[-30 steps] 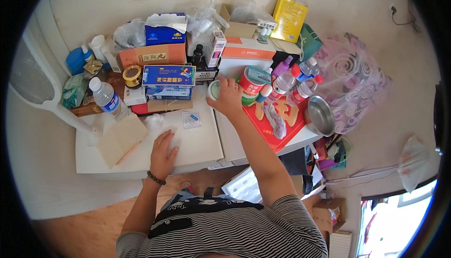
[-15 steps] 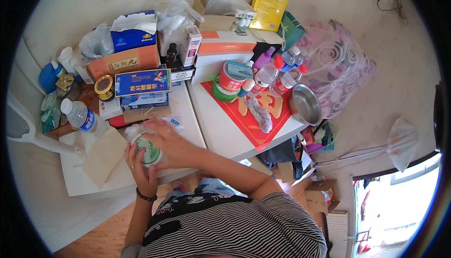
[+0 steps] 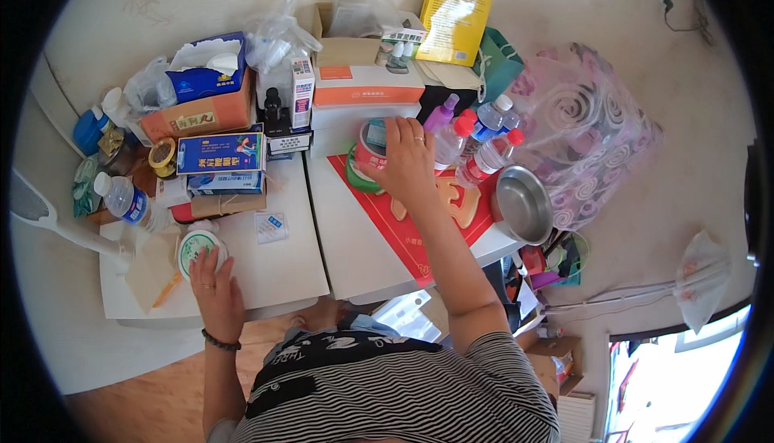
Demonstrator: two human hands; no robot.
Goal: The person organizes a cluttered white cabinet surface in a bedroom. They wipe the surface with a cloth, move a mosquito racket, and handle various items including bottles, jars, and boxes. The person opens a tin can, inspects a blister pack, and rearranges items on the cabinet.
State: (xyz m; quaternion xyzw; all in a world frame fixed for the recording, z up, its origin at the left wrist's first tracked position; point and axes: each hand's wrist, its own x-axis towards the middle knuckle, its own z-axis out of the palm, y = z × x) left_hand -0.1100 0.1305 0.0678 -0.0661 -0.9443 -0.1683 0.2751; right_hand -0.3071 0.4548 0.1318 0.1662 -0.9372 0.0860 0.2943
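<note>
My left hand (image 3: 216, 294) is at the left part of the white desk, fingers apart, the fingertips resting on the near rim of a round white tub (image 3: 197, 243) with a green-patterned lid. My right hand (image 3: 407, 165) reaches across to the red-labelled tub (image 3: 371, 141), which stands by a green round container (image 3: 360, 178). Its thumb and fingers are spread at the tub's right side and over the small teal box (image 3: 376, 132) on top. Whether it grips anything is not plain. My hand and forearm hide part of the red paper sheet (image 3: 387, 201).
Several plastic bottles (image 3: 488, 157) and a steel bowl (image 3: 524, 205) stand right of my right hand. A beige folded paper (image 3: 149, 270) and a water bottle (image 3: 129, 201) lie left of the white tub. Stacked boxes (image 3: 222, 153) line the back; a small packet (image 3: 272, 227) lies mid-desk.
My right hand has left the white tub and swung right to the red-labelled tub. The white tub now sits farther left, with only my left hand on it.
</note>
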